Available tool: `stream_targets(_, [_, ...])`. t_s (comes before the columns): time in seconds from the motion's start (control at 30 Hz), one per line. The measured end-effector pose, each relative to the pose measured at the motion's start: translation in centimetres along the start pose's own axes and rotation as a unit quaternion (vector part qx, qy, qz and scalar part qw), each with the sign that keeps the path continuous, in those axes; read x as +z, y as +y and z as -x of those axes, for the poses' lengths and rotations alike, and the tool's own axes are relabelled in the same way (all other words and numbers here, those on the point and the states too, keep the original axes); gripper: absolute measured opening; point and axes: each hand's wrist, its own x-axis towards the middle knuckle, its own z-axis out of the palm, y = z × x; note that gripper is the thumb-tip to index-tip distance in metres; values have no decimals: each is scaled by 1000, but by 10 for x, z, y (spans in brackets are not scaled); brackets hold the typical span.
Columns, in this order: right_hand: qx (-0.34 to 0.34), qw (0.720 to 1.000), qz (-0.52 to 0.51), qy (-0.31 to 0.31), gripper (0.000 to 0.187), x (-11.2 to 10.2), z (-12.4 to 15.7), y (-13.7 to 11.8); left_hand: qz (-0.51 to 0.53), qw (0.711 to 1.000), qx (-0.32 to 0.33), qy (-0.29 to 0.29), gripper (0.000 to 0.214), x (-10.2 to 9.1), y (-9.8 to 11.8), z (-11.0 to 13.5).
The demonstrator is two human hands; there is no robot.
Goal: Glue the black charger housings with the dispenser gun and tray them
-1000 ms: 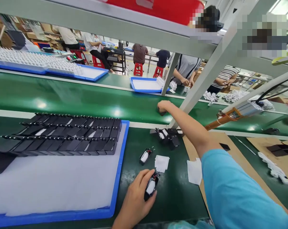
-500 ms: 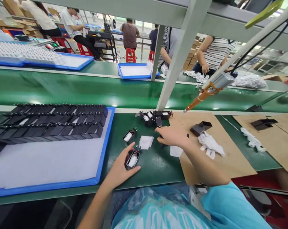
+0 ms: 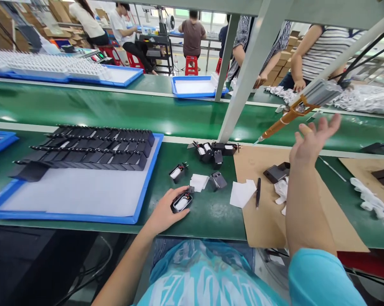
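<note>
My left hand [image 3: 164,211] rests on the green bench, thumb and fingers around a black charger housing [image 3: 183,202]. That housing has an open face, with a white block and thin wires inside. My right hand [image 3: 311,138] is up in the air with its fingers spread and nothing in it. Just left of it hangs an orange electric screwdriver [image 3: 279,124], apart from the fingers. Another open charger housing [image 3: 176,172] lies beyond my left hand, next to white paper slips [image 3: 199,182]. A black piece with a pronged end [image 3: 218,180] lies to their right.
A blue-rimmed tray [image 3: 144,182] at the left holds rows of black housings [image 3: 99,146]. More units [image 3: 204,151] cluster at the bench's back. Brown cardboard [image 3: 262,229] carries a black pen [image 3: 258,193], black shells [image 3: 275,173] and a white glove [image 3: 281,189]. Co-workers stand across the bench.
My right hand has left the parts at the bench's middle and risen to the right, beside the screwdriver. The left hand keeps its housing, now turned slightly. The view has shifted.
</note>
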Motion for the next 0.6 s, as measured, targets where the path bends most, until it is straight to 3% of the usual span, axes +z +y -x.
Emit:
stream_targets(0.07, [66,993,-55,-79,81,14,-6,13,-22,999,10,32,52,3,2,3])
stream_targets(0.17, [128,972,-107,-166,87,29,-2,9,-33,997,28,65,44,7,4,7])
stream_targets(0.33, [196,949,-181,-170,72,33,13,-13,-18,993,27,117,39,15,2,9])
stream_targets(0.47, [213,936,-233,-156,49,23,30,-17,16,994,-8,111,38,20,-2,11])
stream_targets(0.6, [211,889,-362,-185,41,0,64,-36,-7,993,-5,114,41,21,-6,10])
